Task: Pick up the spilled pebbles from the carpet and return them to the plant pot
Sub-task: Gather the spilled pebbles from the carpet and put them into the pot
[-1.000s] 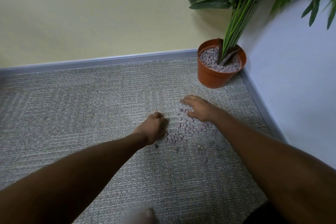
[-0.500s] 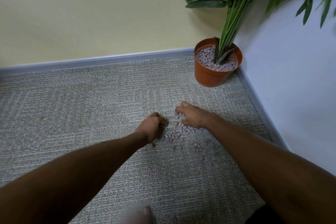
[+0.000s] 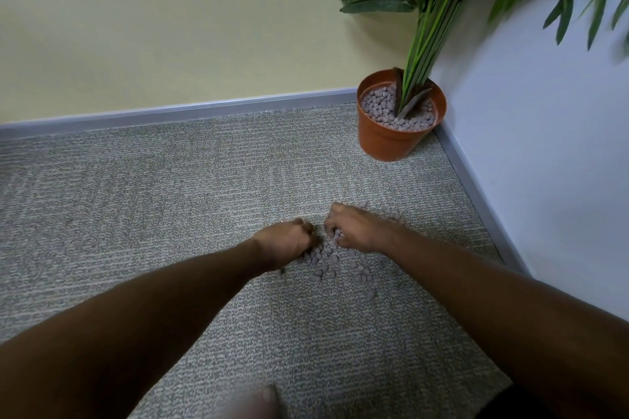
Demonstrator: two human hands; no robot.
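The floor was covered by a grey, flecked carpet [image 3: 170,207] with a ribbed weave running in faint bands across the view. It met a pale yellow wall [image 3: 170,27] at the far side and a bluish-white wall [image 3: 544,163] on the right, and a silver-grey skirting strip [image 3: 204,110] ran along the foot of both, turning at the corner. In that corner stood the orange plant pot [image 3: 388,143], upright on the carpet, close against both walls. Its top was filled with grey-brown pebbles around a bundle of green stems [image 3: 422,44] that leaned up and to the right, with long dark leaves spreading over the upper right of the view.

The spilled pebbles [image 3: 326,257] lay in a loose heap on the carpet, well apart from the pot, with a few strays scattered nearer the camera and a few beyond the right hand. Both bare forearms reached in from the bottom corners. The left hand [image 3: 286,241] rested at the left edge of the heap, its fingers curled under into a fist; whether they held any pebbles could not be told. The right hand [image 3: 357,228] sat just beside it on the far right of the heap, its fingers [image 3: 335,231] bent and drawn together around several pebbles.
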